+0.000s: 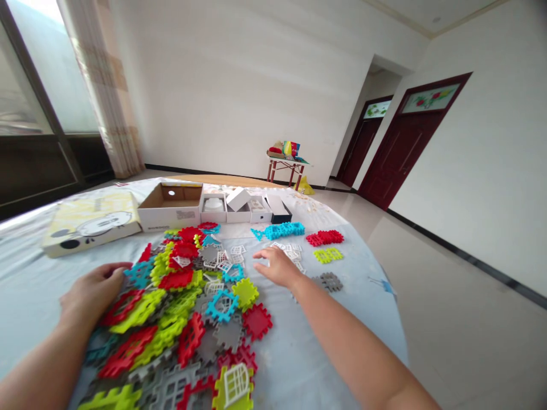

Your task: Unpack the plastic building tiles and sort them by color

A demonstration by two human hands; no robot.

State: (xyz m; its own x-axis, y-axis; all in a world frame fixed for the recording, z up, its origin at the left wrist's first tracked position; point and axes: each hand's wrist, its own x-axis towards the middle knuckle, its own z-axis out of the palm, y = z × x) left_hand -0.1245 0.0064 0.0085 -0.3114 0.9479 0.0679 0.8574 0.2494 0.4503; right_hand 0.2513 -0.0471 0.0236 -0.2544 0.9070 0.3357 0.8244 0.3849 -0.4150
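Observation:
A big heap of interlocking plastic tiles (179, 307) in red, lime, blue and grey covers the near part of the cloth-covered table (299, 353). My left hand (92, 293) rests on the heap's left edge, fingers curled over the tiles. My right hand (276, 266) reaches out at the heap's right side, fingers bent down near small white window pieces (290, 250); whether it grips one is hidden. Sorted groups lie beyond: blue tiles (280, 230), red tiles (325, 237), lime tiles (328, 255), grey tiles (329, 281).
An open cardboard box (171, 208) and small white boxes (239, 208) stand at the table's far side, with a flat yellow box lid (89, 223) to the left. The table edge curves round on the right above a tiled floor. A small red table (287, 162) stands by the far wall.

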